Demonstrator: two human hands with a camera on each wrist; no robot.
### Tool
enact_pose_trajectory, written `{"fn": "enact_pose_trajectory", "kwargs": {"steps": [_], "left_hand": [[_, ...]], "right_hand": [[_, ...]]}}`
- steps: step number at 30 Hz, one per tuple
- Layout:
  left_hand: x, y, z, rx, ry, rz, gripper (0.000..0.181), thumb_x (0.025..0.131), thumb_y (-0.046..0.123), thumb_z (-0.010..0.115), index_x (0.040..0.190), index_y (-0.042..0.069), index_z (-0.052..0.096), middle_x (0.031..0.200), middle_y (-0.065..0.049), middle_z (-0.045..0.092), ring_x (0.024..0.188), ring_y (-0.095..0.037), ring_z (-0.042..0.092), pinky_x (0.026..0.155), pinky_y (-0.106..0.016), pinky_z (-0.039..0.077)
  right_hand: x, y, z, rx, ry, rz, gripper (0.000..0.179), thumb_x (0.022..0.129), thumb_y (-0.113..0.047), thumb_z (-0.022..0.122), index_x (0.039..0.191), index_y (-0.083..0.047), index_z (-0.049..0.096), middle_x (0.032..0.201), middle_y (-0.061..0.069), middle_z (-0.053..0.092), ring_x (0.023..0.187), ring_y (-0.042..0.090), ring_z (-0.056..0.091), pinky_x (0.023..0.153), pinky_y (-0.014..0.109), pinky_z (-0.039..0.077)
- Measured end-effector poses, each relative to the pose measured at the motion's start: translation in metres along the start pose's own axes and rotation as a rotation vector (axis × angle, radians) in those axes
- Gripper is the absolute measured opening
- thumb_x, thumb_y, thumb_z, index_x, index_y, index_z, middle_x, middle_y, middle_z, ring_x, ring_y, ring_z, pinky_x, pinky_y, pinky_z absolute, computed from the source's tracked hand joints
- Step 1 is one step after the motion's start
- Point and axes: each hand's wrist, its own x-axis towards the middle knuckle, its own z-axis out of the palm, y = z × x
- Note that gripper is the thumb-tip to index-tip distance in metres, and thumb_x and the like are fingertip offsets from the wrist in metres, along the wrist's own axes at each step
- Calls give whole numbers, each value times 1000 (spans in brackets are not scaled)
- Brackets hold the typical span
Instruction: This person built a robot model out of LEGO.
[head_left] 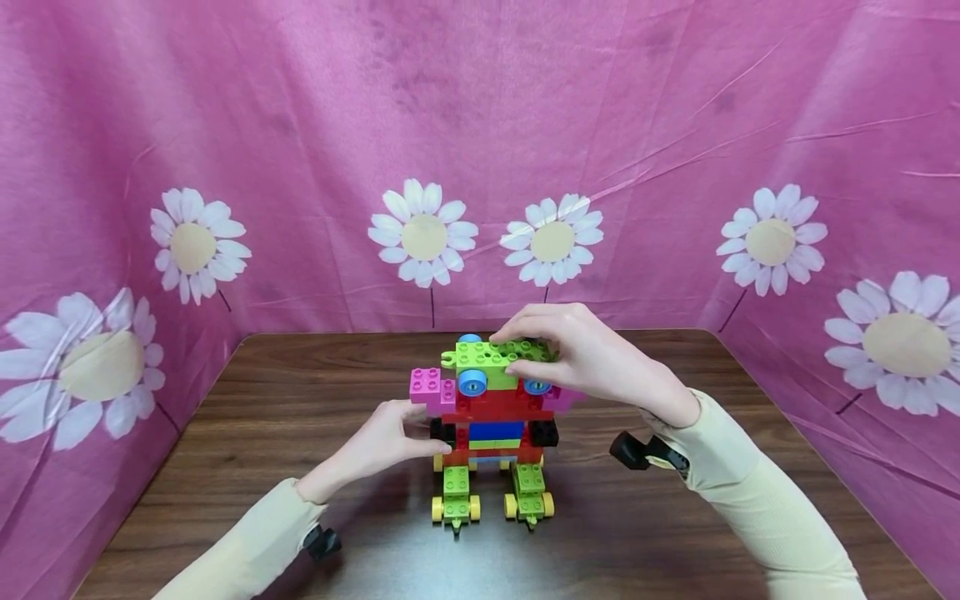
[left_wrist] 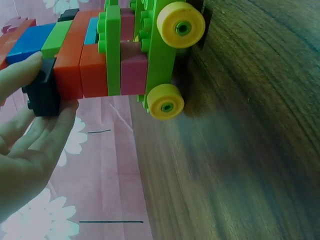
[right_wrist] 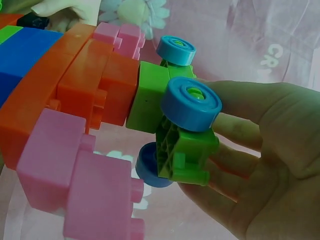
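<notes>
A toy figure built of large building bricks, with a red brick (head_left: 498,406) body and a blue brick (head_left: 497,431) in its middle, stands upright on the table. My left hand (head_left: 378,437) grips the black brick (left_wrist: 46,90) on the figure's left side, thumb on one face and fingers on the other. At the top, my right hand (head_left: 592,354) holds the lime green wheeled base (head_left: 487,356) with blue wheels (right_wrist: 192,105). It lies crosswise over a green brick (right_wrist: 147,97) on the red ones; my palm hides its right end.
Two green wheeled feet (head_left: 456,483) with yellow wheels (left_wrist: 181,25) bear the figure on the brown wooden table (head_left: 315,375). Pink bricks (head_left: 427,387) jut out at both sides like arms. A pink cloth (head_left: 480,100) with daisies hangs behind.
</notes>
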Motion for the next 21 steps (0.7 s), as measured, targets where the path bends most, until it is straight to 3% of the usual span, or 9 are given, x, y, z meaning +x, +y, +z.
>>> {"fn": "enact_pose_trajectory", "kwargs": {"steps": [6, 13, 21], "left_hand": [[7, -2, 1, 6, 63, -17, 48, 85, 24, 79, 127, 7, 65, 124, -12, 71, 107, -25, 71, 91, -36, 58], [17, -4, 2, 51, 180, -33, 42, 81, 25, 82, 117, 7, 70, 115, -11, 74, 104, -22, 72, 89, -36, 59], [35, -11, -4, 32, 222, -57, 43, 83, 22, 81, 121, 7, 69, 119, -12, 73, 105, -26, 72, 92, -41, 58]], "right_hand": [[8, 9, -2, 8, -10, 26, 35, 82, -15, 81, 115, -11, 72, 106, 0, 74, 66, 7, 51, 56, 20, 45], [16, 16, -4, -7, -7, 26, 34, 81, -13, 81, 113, -8, 72, 107, 3, 75, 69, 9, 52, 58, 21, 43], [32, 30, -2, -47, -8, 70, 34, 81, -13, 81, 113, -6, 73, 106, 6, 76, 64, 12, 45, 57, 22, 39]]}}
